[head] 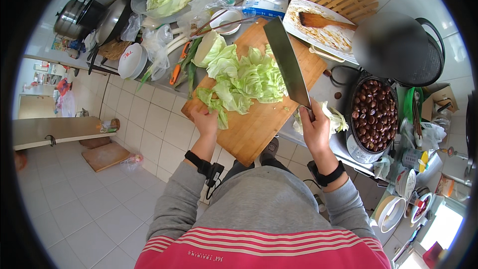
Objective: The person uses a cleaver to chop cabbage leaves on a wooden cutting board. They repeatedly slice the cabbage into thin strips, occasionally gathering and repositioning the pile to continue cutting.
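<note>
My right hand grips the handle of a broad cleaver, its blade angled up and away over the right side of a wooden cutting board. My left hand holds the board's left edge, beside a hanging cabbage leaf. Chopped cabbage is heaped across the middle of the board, with an uncut cabbage chunk at its far left. The board's near corner juts out past the counter edge towards me. Cabbage leaves lie on the counter behind my right hand.
An open electric pan full of chestnuts stands at right. A soiled white tray bears a wooden spatula. Behind the board are a white bowl and a clear bowl of cabbage. Scallions and an orange-handled peeler lie left.
</note>
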A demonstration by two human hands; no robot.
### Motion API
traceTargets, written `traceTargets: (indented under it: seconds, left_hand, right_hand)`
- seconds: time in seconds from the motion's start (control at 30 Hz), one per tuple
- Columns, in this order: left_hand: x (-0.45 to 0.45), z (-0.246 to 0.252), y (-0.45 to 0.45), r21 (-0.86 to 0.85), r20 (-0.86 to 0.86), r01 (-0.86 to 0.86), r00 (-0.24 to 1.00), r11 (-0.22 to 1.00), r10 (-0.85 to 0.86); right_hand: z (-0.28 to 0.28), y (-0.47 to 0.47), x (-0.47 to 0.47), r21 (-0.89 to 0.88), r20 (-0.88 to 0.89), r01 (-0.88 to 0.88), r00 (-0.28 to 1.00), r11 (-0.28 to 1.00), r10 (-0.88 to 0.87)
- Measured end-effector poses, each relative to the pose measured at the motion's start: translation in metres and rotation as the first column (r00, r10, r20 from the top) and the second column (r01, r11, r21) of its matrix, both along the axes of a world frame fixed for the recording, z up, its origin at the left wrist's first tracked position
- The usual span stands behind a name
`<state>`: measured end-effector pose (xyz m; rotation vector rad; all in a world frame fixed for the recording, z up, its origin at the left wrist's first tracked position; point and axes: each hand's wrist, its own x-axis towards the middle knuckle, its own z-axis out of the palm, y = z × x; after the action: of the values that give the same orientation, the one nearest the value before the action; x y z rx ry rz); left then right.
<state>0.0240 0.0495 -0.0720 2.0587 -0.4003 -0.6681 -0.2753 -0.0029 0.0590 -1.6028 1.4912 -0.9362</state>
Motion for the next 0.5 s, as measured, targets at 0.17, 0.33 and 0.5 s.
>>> traceTargets:
  seconds: [0.17,0.33,0.5]
  left_hand:
    - [-0.014,0.036,-0.018,-0.200,-0.067,0.149,0.984,0.968,-0.165]
    - [-0.037,0.064,-0.041,-0.520,-0.025,0.337,0.912,0.785,-0.408]
    - [-0.010,0.060,-0.024,-0.101,0.283,0.486,0.851,0.868,-0.443]
  right_hand:
    - [0.005,0.001,0.004,-0.044,-0.030,-0.015,0.999,0.999,0.014]
    - [0.010,0.004,0.002,-0.013,0.016,0.034,0.999,0.999,-0.033]
    - [0.011,0.007,-0.006,-0.027,-0.026,0.077,0.997,0.997,-0.078]
